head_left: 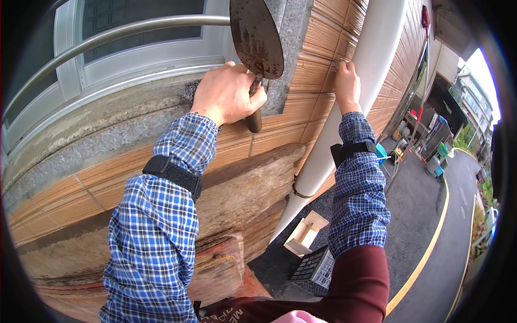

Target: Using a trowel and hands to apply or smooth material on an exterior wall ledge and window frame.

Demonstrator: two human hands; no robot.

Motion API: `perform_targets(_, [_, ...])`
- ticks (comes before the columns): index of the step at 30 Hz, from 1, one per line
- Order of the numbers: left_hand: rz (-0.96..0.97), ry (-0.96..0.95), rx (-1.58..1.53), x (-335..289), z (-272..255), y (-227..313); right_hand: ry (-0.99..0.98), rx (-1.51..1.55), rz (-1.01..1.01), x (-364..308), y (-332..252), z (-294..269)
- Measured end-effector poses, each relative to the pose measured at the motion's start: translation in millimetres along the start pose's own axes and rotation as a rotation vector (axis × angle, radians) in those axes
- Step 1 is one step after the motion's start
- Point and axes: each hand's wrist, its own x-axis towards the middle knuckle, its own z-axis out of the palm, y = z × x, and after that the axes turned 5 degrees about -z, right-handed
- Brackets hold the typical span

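My left hand (pixel 223 94) is wrapped round the handle of a trowel (pixel 257 40) in front of the window sill. Its rust-stained metal blade points up and the handle end sticks out below my fist. Beside the white downpipe (pixel 377 43), my right hand (pixel 348 86) is held up at the brown tiled wall (pixel 318 48). Its fingers are closed together near a tile joint; anything between them is too small or hidden to name. Both forearms wear blue checked sleeves with black straps.
A metal rail (pixel 145 24) curves across the window (pixel 140 37). Wooden boards (pixel 226 194) lean below the wall. On the ground stand a small wooden box (pixel 306 234) and a dark plastic crate (pixel 315 272). Buckets, tools and a yellow-lined road (pixel 458 215) lie to the right.
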Motion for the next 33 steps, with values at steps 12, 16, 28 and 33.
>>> perform_targets(12, [-0.016,-0.023,0.067,0.5,3.5,-2.9,-0.105,-0.284,-0.037,14.2,-9.9,2.9])
perform_targets(16, [-0.003,0.001,0.064,0.1,4.6,-1.8,-0.216,-0.360,-0.034,30.1,-9.1,7.5])
perform_targets(28, [0.008,0.015,0.037,0.5,5.8,-2.2,-0.131,-0.128,0.039,21.3,-0.7,5.5])
perform_targets(33, [-0.002,0.003,0.057,-0.1,2.9,-3.5,0.261,0.234,0.095,24.6,-0.4,-4.0])
